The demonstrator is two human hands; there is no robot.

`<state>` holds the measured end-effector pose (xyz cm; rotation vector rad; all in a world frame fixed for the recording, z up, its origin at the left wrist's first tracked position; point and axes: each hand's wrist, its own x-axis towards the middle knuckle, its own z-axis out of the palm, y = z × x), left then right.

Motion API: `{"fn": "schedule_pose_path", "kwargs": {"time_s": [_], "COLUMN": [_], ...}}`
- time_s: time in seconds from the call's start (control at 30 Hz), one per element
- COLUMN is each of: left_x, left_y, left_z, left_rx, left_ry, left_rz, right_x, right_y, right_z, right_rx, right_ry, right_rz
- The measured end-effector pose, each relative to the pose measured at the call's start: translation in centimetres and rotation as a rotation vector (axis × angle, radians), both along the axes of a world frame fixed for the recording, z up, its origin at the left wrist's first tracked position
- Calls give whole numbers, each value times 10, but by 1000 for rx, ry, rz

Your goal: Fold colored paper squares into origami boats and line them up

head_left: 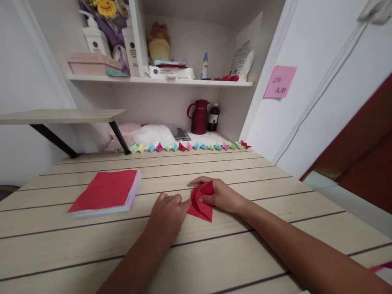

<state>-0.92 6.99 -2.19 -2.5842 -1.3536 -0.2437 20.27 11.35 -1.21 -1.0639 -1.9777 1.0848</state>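
Observation:
A partly folded sheet of red origami paper lies on the striped wooden tabletop, its upper layer lifted into a peak. My right hand grips its right side, the thumb on the inner fold and the fingers behind the raised layer. From the other side, my left hand is closed, most fingers curled, with its fingertips pressed to the paper's left edge. Farther left rests a stack of square coloured paper with a red sheet on top.
Several small folded paper shapes form a row along the table's back edge. Behind them stand a dark red jug and a dark bottle. A raised wooden shelf on black legs occupies the back left. A pink note hangs at right.

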Motion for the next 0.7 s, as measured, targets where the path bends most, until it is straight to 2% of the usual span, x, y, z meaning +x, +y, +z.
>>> {"fn": "schedule_pose_path", "kwargs": {"time_s": [0.07,0.2,0.27,0.4,0.47,0.53,0.7], "left_x": [0,1,2,3,3,2,-2], "left_y": [0,0,0,-1,-2,-2,5], "left_z": [1,2,3,6,6,5,4], "left_rx": [-20,-46,-59,-85,-89,-96,-215], "left_ry": [-6,-40,-44,-58,-83,-120,-321], "left_rz": [7,13,19,30,24,11,2], "right_x": [-3,-8,-8,-3,-1,-1,-5], "right_y": [-1,-2,-3,-1,4,10,15], "right_z": [-1,-6,-8,-8,-9,-11,-17], "right_rx": [3,194,224,109,1,-40,223], "right_ry": [19,-15,-15,81,159,177,-23], "right_rz": [1,-42,-70,-92,-153,-218,-193]}}
